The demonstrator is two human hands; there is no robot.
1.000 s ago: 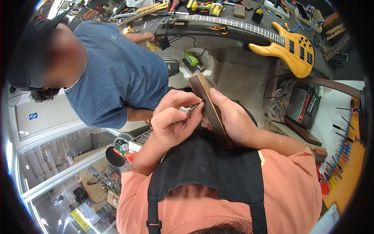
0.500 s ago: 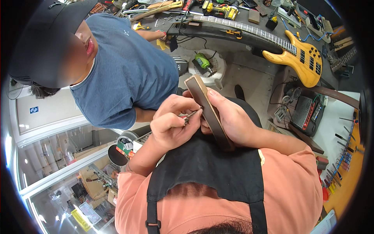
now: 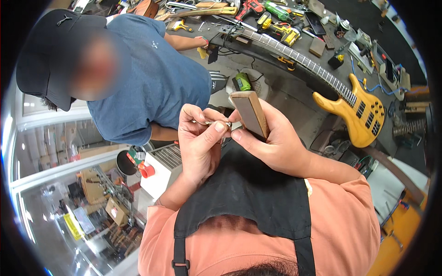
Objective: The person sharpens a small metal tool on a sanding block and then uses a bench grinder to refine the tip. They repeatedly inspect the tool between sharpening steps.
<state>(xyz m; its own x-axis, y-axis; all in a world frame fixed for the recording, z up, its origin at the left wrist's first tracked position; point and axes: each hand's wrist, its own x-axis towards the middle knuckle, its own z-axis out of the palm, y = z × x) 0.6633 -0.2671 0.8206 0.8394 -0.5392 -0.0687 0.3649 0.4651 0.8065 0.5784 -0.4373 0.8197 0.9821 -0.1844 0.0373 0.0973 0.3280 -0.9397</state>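
My right hand [image 3: 271, 142] grips a flat wooden block [image 3: 250, 113] with a dark face, held upright in front of my chest. My left hand [image 3: 200, 138] pinches a small thin metal piece [image 3: 212, 123] between thumb and forefinger, its tip right beside the block's left edge. Both hands are close together, thumbs nearly touching. I wear an orange shirt and a black apron [image 3: 248, 193].
A person in a blue shirt [image 3: 152, 78] and black cap stands close at the left. A workbench behind holds a yellow bass guitar [image 3: 354, 106], power tools [image 3: 276, 23] and cables. A glass display case [image 3: 83, 198] with small items lies at lower left.
My hands have stayed together with the block and metal piece, shifting slightly. The person in blue has moved a little nearer to the left side of the picture.
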